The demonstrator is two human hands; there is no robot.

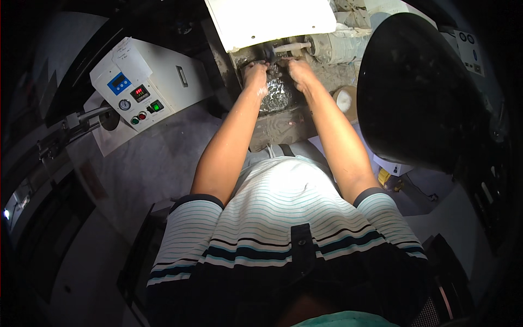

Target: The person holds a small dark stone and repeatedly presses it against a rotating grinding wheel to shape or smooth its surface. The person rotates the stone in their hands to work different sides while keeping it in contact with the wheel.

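Note:
My left hand (256, 76) and my right hand (298, 73) reach forward, close together, just below the edge of a white panel (272, 24). Both hands have curled fingers turned toward a small dark part (271, 53) between them. Whatever the fingertips grip is too small and shaded to name. Behind the right hand, a pale shaft (292, 48) runs to a grimy cylindrical housing (333, 48). Under the hands lies a glossy, wet-looking dark surface (277, 97) with bright reflections. Wet-looking highlights show on the left wrist.
On the left stands a white control box (158, 82) with displays, a gauge and buttons. A large black rounded object (414, 92) rises on the right. Near my right forearm sits a round container (344, 101) with something white inside. A dirty ledge (280, 128) lies before me.

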